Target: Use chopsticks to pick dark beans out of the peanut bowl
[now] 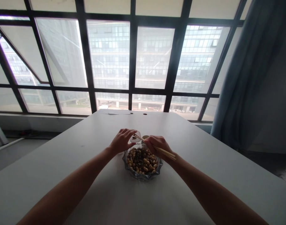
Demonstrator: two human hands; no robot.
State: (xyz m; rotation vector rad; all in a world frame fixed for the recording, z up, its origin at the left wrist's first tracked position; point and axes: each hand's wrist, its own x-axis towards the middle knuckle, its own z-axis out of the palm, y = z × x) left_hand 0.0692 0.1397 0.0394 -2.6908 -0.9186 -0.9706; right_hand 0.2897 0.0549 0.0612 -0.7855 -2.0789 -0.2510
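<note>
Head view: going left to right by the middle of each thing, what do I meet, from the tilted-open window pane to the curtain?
Tilted-open window pane → left hand → glass bowl → right hand → blue-grey curtain.

peanuts (146, 161), seeds (139, 157) in bowl (143, 177) | bowl on table (114, 203) (windows (110, 56) behind)

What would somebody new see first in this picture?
Probably the big bright windows filling the back, crossed by dark frames. Next, perhaps, the wavy-edged glass bowl of nuts on the white table, with the right hand by it holding chopsticks. The long blue curtain at the picture's right side stands out too.
</note>
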